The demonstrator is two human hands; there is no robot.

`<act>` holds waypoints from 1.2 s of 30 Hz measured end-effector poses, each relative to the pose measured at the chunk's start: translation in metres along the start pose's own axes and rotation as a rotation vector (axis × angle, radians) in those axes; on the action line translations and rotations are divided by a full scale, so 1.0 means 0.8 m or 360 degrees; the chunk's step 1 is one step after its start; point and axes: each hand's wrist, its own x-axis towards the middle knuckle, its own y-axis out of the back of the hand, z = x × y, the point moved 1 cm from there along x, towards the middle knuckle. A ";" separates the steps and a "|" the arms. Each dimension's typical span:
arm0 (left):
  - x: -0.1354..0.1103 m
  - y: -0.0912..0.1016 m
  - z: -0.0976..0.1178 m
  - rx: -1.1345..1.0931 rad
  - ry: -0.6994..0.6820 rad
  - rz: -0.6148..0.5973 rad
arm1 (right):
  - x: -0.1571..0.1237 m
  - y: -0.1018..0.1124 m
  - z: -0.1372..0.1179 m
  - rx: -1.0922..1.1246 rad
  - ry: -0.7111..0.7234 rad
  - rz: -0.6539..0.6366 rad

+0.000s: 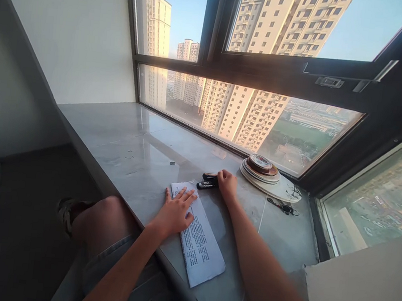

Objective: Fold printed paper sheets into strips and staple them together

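A folded sheet of printed paper [200, 248] lies on the grey marble window ledge [130, 138], reaching from mid-ledge toward the near edge. My left hand [175, 211] rests flat on the paper's far end, fingers spread and open. Just beyond the paper sits a black stapler [208, 181]. My right hand [227, 184] is curled around the stapler's right end, fingers closed on it.
A stack of plates [266, 174] with a round patterned tin on top stands by the window at the right. A small dark cord or keyring [283, 207] lies in front of it. A tiny dark scrap [172, 163] lies on the ledge. My bare knee [108, 212] is below the ledge's edge.
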 end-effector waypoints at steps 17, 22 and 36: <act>0.045 0.043 -0.034 0.0026 -0.0256 -0.0303 | 0.007 -0.006 0.008 0.0124 -0.0283 0.0049; 0.065 0.045 -0.041 -0.0167 -0.0160 0.0033 | 0.018 -0.009 0.026 0.0245 -0.0362 0.0069; 0.052 0.041 -0.037 0.0127 -0.0229 -0.0303 | 0.025 -0.010 0.029 0.0419 -0.0449 0.0110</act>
